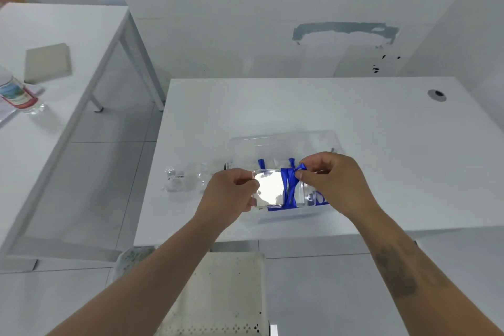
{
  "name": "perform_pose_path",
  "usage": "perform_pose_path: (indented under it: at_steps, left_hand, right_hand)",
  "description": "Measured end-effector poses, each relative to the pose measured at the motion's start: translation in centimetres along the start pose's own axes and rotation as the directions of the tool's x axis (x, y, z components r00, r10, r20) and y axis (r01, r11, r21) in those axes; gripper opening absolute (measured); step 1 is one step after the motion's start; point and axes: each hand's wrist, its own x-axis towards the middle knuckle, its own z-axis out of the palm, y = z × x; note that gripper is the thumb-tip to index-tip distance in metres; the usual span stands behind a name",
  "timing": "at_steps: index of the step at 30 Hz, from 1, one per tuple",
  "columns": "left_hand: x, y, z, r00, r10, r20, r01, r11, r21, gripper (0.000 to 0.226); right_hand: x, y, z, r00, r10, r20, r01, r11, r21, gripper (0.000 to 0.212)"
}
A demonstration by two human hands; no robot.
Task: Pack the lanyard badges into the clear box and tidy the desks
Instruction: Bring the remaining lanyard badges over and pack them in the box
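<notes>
- Blue lanyard (289,188) wound around a clear badge (268,189), held above the clear box (283,144) on the near white desk (354,128).
- Left hand (231,189) closed on the badge's left edge, thumb on top.
- Right hand (331,181) pinching the lanyard's end at the badge's top right, fingertips (301,173) pressed together.
- More blue strap (323,199) inside the box, under the hands.
- Clear bottle (181,180) lying on its side, just left of the box.
- On the left desk (90,27): 1 upright bottle (16,93), 1 pale pad (47,63).

Head-worn view, downward onto desk (381,123)
</notes>
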Motion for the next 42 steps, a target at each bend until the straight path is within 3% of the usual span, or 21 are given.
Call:
perform_pose_path:
  at_steps: [3, 5, 7, 10, 13, 17, 20, 24, 27, 34, 42]
  left_hand:
    - [2.1, 0.2, 1.9, 0.998, 0.053, -0.045, -0.039, 0.962, 0.269, 0.015]
    - [3.5, 0.4, 2.8, 0.993, 0.104, -0.057, -0.064, 0.874, 0.481, 0.021]
    - [4.7, 0.6, 3.4, 0.990, 0.131, -0.048, -0.068, 0.750, 0.659, 0.027]
    - [6.0, 1.1, 4.3, 0.994, 0.106, 0.000, -0.051, 0.481, 0.875, 0.022]
    - [6.8, 1.5, 5.0, 0.998, 0.023, 0.064, -0.068, 0.223, 0.972, 0.009]
    - [6.9, 2.3, 5.7, 0.992, -0.033, 0.119, -0.115, 0.087, 0.989, 0.017]
    - [6.8, 2.4, 5.4, 0.992, 0.056, 0.112, -0.120, 0.168, 0.978, 0.008]
    - [4.8, 2.2, 3.4, 0.969, 0.242, 0.041, -0.158, 0.484, 0.861, 0.027]
    - [2.3, 1.2, 1.2, 0.934, 0.355, -0.030, -0.214, 0.626, 0.750, 0.030]
    - [-2.9, -4.6, -6.6, 0.915, 0.391, -0.098, -0.261, 0.760, 0.595, 0.039]
    - [-7.9, -13.0, -19.8, 0.931, 0.347, -0.110, -0.237, 0.807, 0.541, 0.038]
  right_hand:
    - [2.7, 1.1, -0.3, 0.998, 0.014, 0.058, -0.008, 0.995, -0.099, 0.009]
    - [4.6, 1.9, 0.0, 0.994, 0.037, 0.106, -0.022, 0.990, -0.143, 0.009]
    - [6.0, 2.6, 0.7, 0.984, 0.066, 0.166, -0.034, 0.981, -0.189, 0.015]
    - [7.6, 3.9, 2.0, 0.965, 0.094, 0.243, -0.020, 0.956, -0.294, 0.014]
    - [8.2, 5.0, 3.5, 0.945, 0.128, 0.300, -0.006, 0.926, -0.376, 0.007]
    - [8.2, 5.0, 4.4, 0.916, 0.158, 0.368, 0.083, 0.825, -0.560, 0.016]
    - [7.8, 4.3, 3.3, 0.940, 0.120, 0.321, 0.103, 0.795, -0.598, 0.035]
    - [6.2, 3.4, 1.4, 0.980, -0.009, 0.198, 0.105, 0.870, -0.482, 0.044]
    - [3.5, 2.2, 1.1, 0.988, -0.115, 0.107, 0.147, 0.919, -0.365, 0.039]
    - [-4.8, -1.7, 6.3, 0.967, -0.254, 0.013, 0.254, 0.958, -0.136, 0.038]
    - [-13.2, -5.6, 19.7, 0.969, -0.246, 0.029, 0.247, 0.953, -0.176, 0.034]
